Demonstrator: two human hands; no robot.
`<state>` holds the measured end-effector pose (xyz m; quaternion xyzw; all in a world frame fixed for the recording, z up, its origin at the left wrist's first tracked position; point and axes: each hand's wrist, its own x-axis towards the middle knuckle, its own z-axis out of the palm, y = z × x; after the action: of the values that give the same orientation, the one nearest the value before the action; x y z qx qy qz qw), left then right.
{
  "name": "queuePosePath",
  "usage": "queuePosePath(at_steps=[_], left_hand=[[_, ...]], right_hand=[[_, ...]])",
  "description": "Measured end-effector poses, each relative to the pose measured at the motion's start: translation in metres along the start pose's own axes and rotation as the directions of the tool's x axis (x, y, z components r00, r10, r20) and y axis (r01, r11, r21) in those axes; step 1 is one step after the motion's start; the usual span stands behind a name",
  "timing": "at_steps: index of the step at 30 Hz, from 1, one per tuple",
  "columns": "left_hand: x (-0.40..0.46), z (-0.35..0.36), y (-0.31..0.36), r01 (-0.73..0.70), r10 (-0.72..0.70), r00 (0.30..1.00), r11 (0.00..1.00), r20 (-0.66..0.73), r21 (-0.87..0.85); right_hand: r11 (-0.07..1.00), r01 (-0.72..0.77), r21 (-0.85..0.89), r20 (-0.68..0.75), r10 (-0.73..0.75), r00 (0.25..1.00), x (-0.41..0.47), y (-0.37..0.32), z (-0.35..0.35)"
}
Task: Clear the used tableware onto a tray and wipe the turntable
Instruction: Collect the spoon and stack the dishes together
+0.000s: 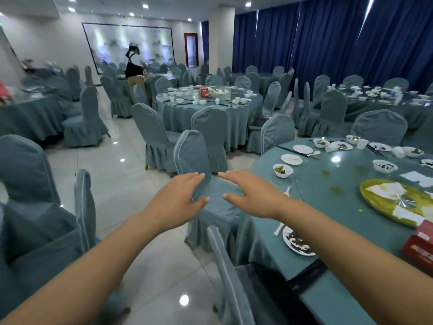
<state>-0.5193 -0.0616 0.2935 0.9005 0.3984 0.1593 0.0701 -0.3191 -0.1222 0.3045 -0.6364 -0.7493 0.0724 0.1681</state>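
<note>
We hold both hands out in front of us, the left hand (178,202) and the right hand (250,195) with fingers straight and spread, gripping nothing, above a covered chair (199,160) beside the round table (264,228). The used tableware sits to our right on that table: a plate with dark scraps (297,242) at the near edge, a small bowl with greens (282,170) further along, and more plates and bowls along the far rim. The glass turntable (339,184) carries a large yellow-green platter (396,202) strewn with crumpled napkins. We see no tray here. We judge the plates and bowls to be ceramic: stiff, breakable, probably greasy, so we would take each by its rim with thumb on top and fingers beneath, or cup a bowl from below. The platter looks the heaviest piece and likely wants both hands at opposite edges. The turntable may spin under pressure when wiped.
</note>
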Motion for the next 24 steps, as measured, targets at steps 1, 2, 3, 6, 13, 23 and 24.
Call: queuePosePath(at_steps=[1, 2, 3, 6, 13, 23, 24], left_hand=[[-0.001, -0.005, -0.017, -0.001, 0.001, 1.0, 1.0, 0.012, 0.005], [-0.002, -0.009, -0.033, -0.007, 0.007, 1.0, 1.0, 0.023, 0.01], [-0.003, -0.012, -0.048, -0.016, 0.016, 0.999, 1.0, 0.034, 0.016], [-0.001, -0.018, -0.086, -0.029, 0.028, 0.998, 0.999, 0.05, 0.03], [0.027, -0.012, -0.14, -0.027, 0.029, 0.998, 0.999, 0.061, -0.036], [0.137, 0.008, -0.211, -0.102, 0.098, 0.985, 0.995, 0.144, 0.022], [0.154, 0.01, -0.222, -0.106, 0.1, 0.984, 0.994, 0.148, 0.033]], right_hand=[[1.0, -0.005, 0.0, -0.002, 0.005, 1.0, 0.012, -0.011, 0.006], [1.0, -0.009, -0.001, -0.003, 0.009, 1.0, 0.023, -0.021, 0.012], [1.0, -0.012, -0.002, -0.003, 0.012, 1.0, 0.033, -0.03, 0.017], [1.0, -0.023, 0.011, 0.014, 0.023, 1.0, 0.062, -0.047, 0.031], [0.999, -0.04, -0.01, 0.052, 0.041, 0.998, 0.112, -0.045, 0.054], [0.993, -0.112, -0.038, 0.031, 0.113, 0.993, 0.216, 0.029, 0.082], [0.993, -0.113, -0.04, 0.024, 0.114, 0.993, 0.231, 0.04, 0.084]])
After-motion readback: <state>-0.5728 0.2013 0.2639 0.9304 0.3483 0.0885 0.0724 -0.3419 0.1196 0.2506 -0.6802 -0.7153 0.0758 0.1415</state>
